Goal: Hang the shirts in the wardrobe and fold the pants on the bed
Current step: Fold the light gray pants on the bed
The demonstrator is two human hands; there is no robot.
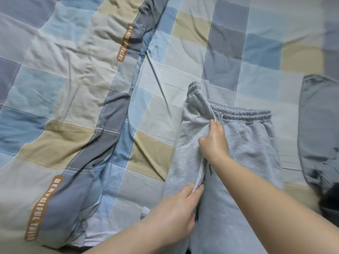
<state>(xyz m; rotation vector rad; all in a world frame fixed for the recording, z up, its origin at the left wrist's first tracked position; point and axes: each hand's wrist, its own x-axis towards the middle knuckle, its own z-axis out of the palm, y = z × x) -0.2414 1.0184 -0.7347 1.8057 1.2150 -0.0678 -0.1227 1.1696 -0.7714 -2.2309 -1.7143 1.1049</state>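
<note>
Light grey sweatpants [247, 143] with an elastic waistband lie on the bed, waistband away from me, legs running toward me. The left half is lifted and folded partway over the middle. My right hand [214, 142] pinches this raised fold just below the waistband. My left hand [176, 211] pinches the same fold's edge lower down, near the crotch. Both forearms reach in from the bottom of the view.
A checked blue, beige and grey bedsheet [256, 52] covers the bed. A bunched quilt [64, 107] of the same pattern, with orange lettered labels, fills the left side. A blue-grey garment [321, 134] lies at the right edge.
</note>
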